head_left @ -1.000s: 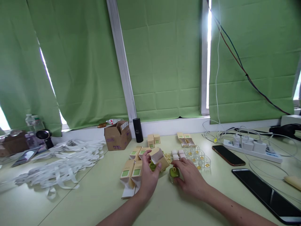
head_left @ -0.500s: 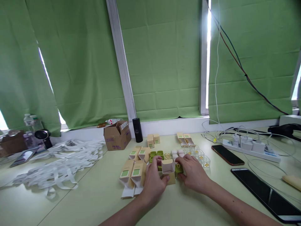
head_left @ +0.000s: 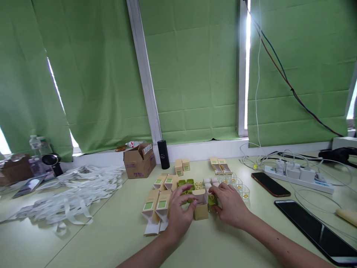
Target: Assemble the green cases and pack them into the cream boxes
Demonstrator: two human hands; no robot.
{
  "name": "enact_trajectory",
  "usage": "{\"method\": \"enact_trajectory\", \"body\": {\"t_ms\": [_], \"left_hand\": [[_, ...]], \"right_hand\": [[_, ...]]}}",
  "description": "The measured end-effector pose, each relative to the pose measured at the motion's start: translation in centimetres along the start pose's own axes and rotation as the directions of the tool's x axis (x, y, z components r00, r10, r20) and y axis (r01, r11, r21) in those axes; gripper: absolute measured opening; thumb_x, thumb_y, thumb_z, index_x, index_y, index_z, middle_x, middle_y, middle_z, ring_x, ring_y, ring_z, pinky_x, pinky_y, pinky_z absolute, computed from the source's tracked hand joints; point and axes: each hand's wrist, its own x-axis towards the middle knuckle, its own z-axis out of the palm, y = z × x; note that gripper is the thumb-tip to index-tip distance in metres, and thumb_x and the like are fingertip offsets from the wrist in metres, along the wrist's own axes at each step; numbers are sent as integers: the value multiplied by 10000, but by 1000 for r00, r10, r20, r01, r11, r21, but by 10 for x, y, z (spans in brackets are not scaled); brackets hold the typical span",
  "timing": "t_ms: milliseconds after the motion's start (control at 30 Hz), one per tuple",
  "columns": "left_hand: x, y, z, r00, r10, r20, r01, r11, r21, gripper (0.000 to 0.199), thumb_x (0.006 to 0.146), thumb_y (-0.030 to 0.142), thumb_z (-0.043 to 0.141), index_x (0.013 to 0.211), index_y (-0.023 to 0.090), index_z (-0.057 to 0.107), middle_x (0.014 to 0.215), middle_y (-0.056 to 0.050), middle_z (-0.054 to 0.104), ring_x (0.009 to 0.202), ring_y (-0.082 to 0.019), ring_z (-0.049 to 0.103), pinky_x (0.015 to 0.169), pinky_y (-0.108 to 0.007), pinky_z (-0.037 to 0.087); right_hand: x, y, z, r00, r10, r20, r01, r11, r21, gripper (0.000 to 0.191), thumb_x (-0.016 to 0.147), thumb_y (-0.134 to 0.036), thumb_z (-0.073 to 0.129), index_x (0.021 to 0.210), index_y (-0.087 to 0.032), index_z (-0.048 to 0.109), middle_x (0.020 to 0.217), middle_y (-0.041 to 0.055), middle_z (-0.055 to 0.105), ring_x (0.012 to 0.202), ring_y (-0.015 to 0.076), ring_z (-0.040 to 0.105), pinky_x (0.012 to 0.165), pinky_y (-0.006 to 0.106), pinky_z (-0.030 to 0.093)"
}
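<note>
A small open cardboard box [head_left: 201, 211] stands upright on the table between my hands. My left hand [head_left: 180, 213] is beside its left side, fingers curved and apart, holding nothing. On the right, my right hand [head_left: 230, 204] has its fingers closed around a small green piece [head_left: 212, 201], partly hidden by them. Just behind are several green square cups [head_left: 186, 182], small pale yellow pieces [head_left: 198, 185] and white pieces [head_left: 208, 181]. Clear cups [head_left: 245, 192] with yellow centres sit past my right hand. Small cardboard boxes with green labels [head_left: 163, 204] lie left of my left hand.
White straps [head_left: 67, 197] spread over the table at left. A brown carton [head_left: 139, 163] and a black cylinder [head_left: 163, 154] stand at the back. Two phones [head_left: 270, 184] and a power strip [head_left: 299, 175] with loose cables lie at right.
My left hand has let go of the small box, its fingers opening and lifting away. The box's top flap now sits lower and open. My right hand stays on the green piece.
</note>
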Motion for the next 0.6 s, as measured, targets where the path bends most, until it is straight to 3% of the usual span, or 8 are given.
{"method": "enact_trajectory", "body": {"t_ms": [300, 467, 600], "left_hand": [[1, -9, 9, 994, -52, -98, 51, 999, -5, 227, 929, 360, 642, 1017, 240, 813, 1116, -113, 789, 1116, -328, 687, 1023, -525, 535], [0, -8, 8, 989, -129, -69, 125, 991, -57, 286, 954, 359, 609, 1134, 224, 785, 1187, -116, 768, 1161, -310, 675, 1049, -492, 527], [0, -6, 7, 985, -172, -24, 168, 979, -115, 352, 949, 347, 614, 1246, 213, 748, 1249, -121, 749, 1191, -301, 664, 1077, -481, 511]], "right_hand": [[0, 1, 1, 1000, -20, -10, 20, 1000, -13, 399, 754, -171, 719, 1145, -219, 655, 1059, 88, 763, 1083, 323, 623, 907, 423, 410], [1, 1, 0, 1000, -17, -22, 17, 1000, 8, 408, 753, -164, 724, 1149, -218, 647, 1038, 81, 763, 1052, 314, 638, 897, 428, 421], [2, 5, -3, 994, 17, -104, -11, 998, 61, 350, 792, -197, 705, 1134, -228, 638, 1022, 72, 751, 991, 300, 643, 868, 427, 448]]}}
